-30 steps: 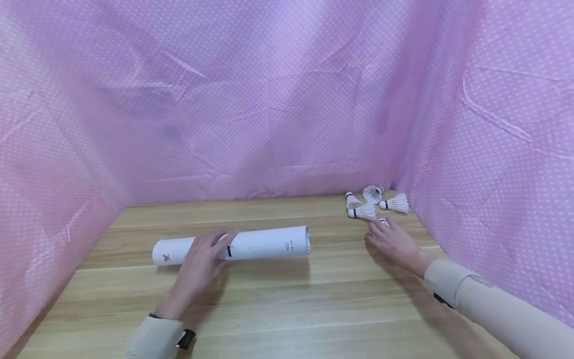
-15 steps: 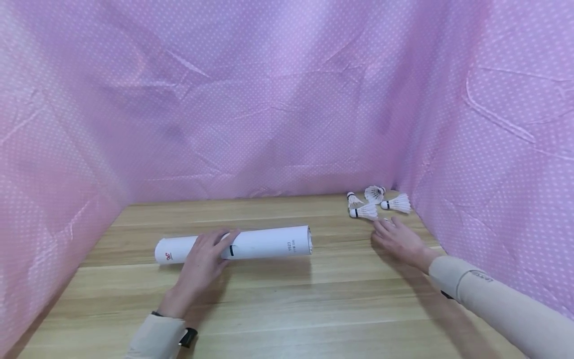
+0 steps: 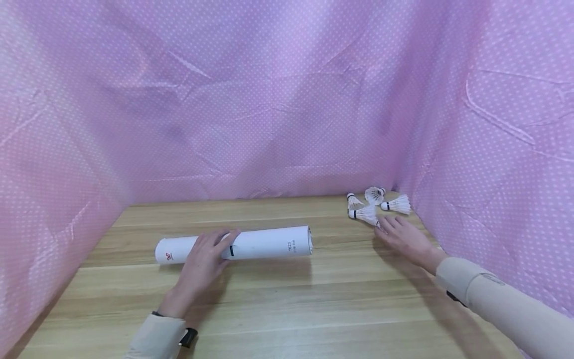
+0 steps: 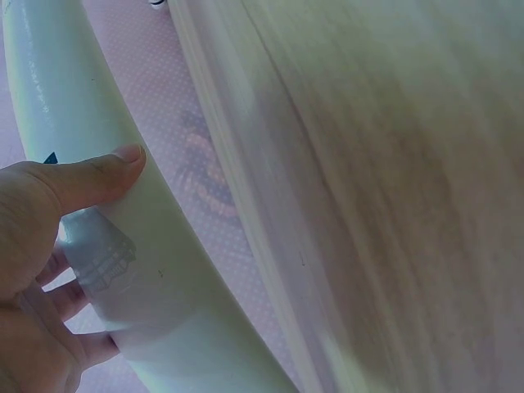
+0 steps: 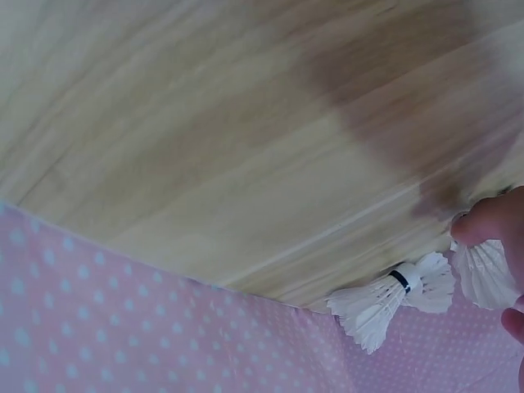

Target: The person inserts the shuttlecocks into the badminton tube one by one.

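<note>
In the head view my left hand (image 3: 202,262) grips a white shuttlecock tube (image 3: 269,243) around its middle. The tube lies sideways, and one end faces right with white edges showing at its mouth. The left wrist view shows the thumb (image 4: 106,176) laid across the tube and the fingers beneath it. At the far right, my right hand (image 3: 408,242) pinches a shuttlecock (image 3: 379,225), mostly hidden by the fingers. White feathers (image 5: 485,277) show beside the right thumb in the right wrist view. Just beyond lies another shuttlecock (image 3: 364,214), close to the fingertips.
More shuttlecocks lie at the table's back right: one with its feathers to the right (image 3: 396,204), one showing its open skirt (image 3: 374,195), and one at the left (image 3: 354,200). Pink dotted cloth (image 3: 269,124) walls the wooden table (image 3: 278,309) at the back and sides.
The right hand has shifted slightly right and toward the person, and the shuttlecock's dark band now shows left of its fingertips. My left hand and the tube stay almost the same.
</note>
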Demonstrator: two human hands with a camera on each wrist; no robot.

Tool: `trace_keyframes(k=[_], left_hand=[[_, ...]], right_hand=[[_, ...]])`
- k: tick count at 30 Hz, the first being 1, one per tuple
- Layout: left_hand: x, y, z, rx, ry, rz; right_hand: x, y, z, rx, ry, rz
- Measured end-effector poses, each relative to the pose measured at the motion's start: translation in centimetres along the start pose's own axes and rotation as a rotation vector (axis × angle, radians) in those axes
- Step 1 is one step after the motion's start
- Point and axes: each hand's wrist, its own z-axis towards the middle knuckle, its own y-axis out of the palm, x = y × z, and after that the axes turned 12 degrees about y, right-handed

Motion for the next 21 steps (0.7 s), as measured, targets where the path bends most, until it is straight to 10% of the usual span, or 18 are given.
trace_keyframes(k=[21], left_hand=[[-0.2, -0.4, -0.3, -0.009, -0.015, -0.002]], right_hand=[[-1.4, -3.6, -1.6, 0.112, 0.393, 0.501]])
